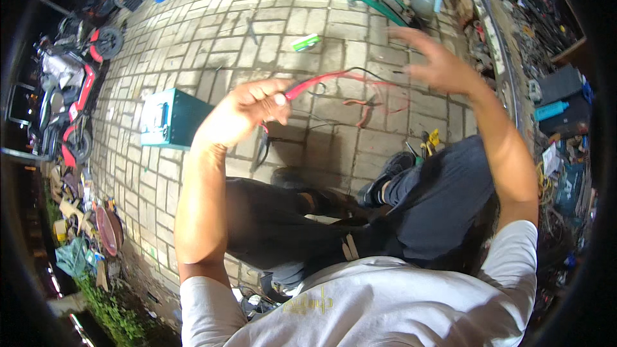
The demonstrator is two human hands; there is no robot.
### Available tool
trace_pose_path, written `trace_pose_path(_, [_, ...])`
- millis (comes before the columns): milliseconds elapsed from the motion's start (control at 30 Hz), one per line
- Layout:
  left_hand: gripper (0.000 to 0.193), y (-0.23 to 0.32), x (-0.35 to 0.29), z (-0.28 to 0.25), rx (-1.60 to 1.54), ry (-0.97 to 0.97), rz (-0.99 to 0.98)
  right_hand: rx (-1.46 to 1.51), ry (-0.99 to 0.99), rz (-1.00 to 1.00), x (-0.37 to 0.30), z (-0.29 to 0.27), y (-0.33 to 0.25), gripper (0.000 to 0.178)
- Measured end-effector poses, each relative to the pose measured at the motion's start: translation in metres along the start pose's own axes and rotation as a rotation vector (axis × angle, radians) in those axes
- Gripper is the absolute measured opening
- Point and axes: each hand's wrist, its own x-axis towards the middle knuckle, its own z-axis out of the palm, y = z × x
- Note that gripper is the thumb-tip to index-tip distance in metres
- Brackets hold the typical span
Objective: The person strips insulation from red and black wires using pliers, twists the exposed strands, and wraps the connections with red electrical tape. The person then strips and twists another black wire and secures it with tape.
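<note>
Left of the frame's centre, a red-and-black cable (316, 81) is pinched by the left hand (243, 110), while the blurred right hand (443, 69) is held spread at upper right.

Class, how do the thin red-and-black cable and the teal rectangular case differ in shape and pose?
The cable is slender and curved; the case is bulky and straight-edged. The left hand holds the cable up, while the case rests on the pale paving. Both are partly hidden by the left hand.
</note>
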Motion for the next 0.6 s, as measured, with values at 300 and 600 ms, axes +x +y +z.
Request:
trace_pose_path(300, [0.039, 0.008, 0.018, 0.038, 0.401, 0.021, 0.115, 0.614, -0.146, 0.109, 0.014, 0.087, -0.065, 0.024])
trace_pose_path(600, [0.014, -0.007, 0.008, 0.002, 0.494, 0.215, 0.339, 0.783, 0.06, 0.179, 0.0, 0.104, -0.037, 0.021])
